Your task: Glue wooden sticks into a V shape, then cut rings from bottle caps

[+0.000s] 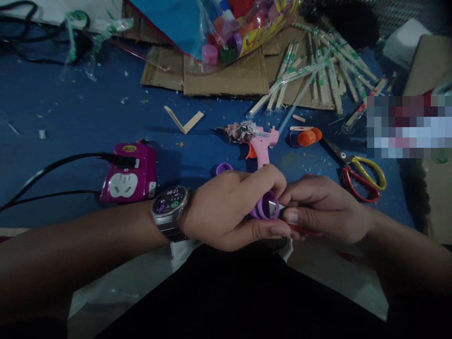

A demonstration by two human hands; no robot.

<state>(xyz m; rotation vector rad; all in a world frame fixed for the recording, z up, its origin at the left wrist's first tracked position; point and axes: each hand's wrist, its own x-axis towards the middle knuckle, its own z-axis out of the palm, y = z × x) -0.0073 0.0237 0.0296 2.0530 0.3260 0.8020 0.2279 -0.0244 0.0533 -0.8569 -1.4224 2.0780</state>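
Note:
My left hand (233, 205), with a smartwatch on its wrist, is closed around a small purple plastic cup (263, 207) close to my body. Its round opening faces right, and a shiny blade tip shows inside. Fingers of my right hand (321, 205) pinch what looks like a utility knife (305, 230), red and dark, mostly hidden by the fingers. The hands almost touch. Just beyond the left hand lies a purple plastic ring (224, 168). A pink glue gun (262, 143) with a ragged, wrapped nozzle rests ahead of the hands, nozzle to the left.
Scissors (356, 172) with red and yellow handles lie right, near orange plastic pieces (309, 136). A magenta power adapter (130, 174) with cords sits left. Farther back are joined wooden sticks (184, 123), cardboard (226, 77), wrapped chopsticks (318, 70) and a bag of colourful plastic pieces (243, 33).

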